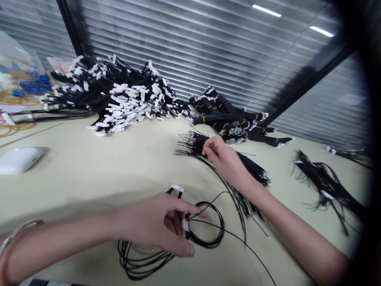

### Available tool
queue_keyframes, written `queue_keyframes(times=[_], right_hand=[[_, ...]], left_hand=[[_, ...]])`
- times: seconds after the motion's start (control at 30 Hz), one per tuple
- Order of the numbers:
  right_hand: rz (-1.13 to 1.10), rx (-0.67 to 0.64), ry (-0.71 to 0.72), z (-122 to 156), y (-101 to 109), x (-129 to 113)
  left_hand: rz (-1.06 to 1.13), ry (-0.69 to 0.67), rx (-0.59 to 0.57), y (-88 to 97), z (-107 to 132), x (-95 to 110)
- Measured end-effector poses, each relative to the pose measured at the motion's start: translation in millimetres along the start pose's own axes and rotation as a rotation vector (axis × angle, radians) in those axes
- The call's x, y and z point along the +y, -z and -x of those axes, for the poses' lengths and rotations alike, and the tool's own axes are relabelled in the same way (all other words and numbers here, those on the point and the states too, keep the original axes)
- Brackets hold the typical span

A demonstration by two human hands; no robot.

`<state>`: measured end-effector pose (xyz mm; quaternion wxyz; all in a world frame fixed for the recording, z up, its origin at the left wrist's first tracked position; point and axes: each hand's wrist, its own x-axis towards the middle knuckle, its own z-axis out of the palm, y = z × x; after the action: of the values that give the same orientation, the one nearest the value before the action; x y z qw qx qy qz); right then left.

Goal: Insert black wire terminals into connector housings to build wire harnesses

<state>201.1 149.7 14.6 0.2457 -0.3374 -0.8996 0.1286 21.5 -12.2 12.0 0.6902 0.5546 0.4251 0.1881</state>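
My left hand (157, 220) holds a plug (185, 225); nearer the table's (139, 159) back edge, my right hand (220, 157) curls over wires (253, 169). I can't tell its grip.

Grey slatted blinds (166, 43), dark frames (309, 86) and two bright light strips (267, 10) back a pale tabletop (133, 159).

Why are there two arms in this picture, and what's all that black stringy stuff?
There's no robot here. These are one person's bare arms, seen by a camera worn on their head, looking forward and down. The left hand holds a white plug with thin black wires. The right hand is over a pile of loose wires; I can't tell whether it's pinching one. On the table are also a heap of white-ended cables and bundles with yellow bands.
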Motion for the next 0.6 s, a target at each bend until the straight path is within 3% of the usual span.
queue_keyframes(times=[0.13,0.3,0.43,0.6], right_hand=[[-0.112,0.065,-0.002,22,27,-34],[-0.174,0.116,0.208,69,39,-71],[-0.147,0.069,0.261,91,32,-76],[-0.044,0.1,0.329,95,28,-72]], left_hand=[[0.017,-0.006,0.008,-0.9,0,0],[0.032,-0.022,0.005,-2.8,1,1],[0.011,-0.036,0.003,-2.5,0,1],[0.033,-0.013,0.009,-2.0,-1,0]])
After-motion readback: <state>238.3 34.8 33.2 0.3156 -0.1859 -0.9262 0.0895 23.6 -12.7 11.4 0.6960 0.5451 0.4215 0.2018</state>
